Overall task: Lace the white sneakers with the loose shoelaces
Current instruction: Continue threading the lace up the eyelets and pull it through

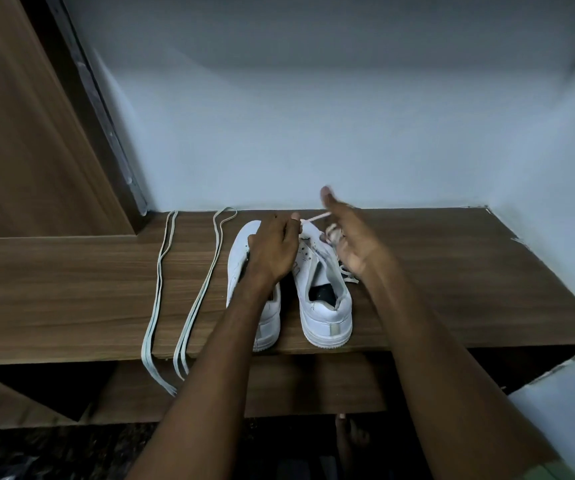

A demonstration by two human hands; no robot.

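Laces: two loose pale shoelaces (161, 296) lie folded on the wooden shelf (452, 289), ends hanging over its front edge, left of the shoes.
Sneakers: two white sneakers (327, 306) stand side by side mid-shelf, heels toward the camera.
Left hand (274, 251): over the left sneaker, fingers curled, pinching a lace end (315, 219).
Right hand (351, 237): raised, thumb up, fingers curled round lace.
Surroundings: wooden door at left; pale wall behind.

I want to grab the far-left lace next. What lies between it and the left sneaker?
In the head view, a second folded shoelace lies on the wooden shelf between the far-left shoelace and the left sneaker; otherwise bare wood.
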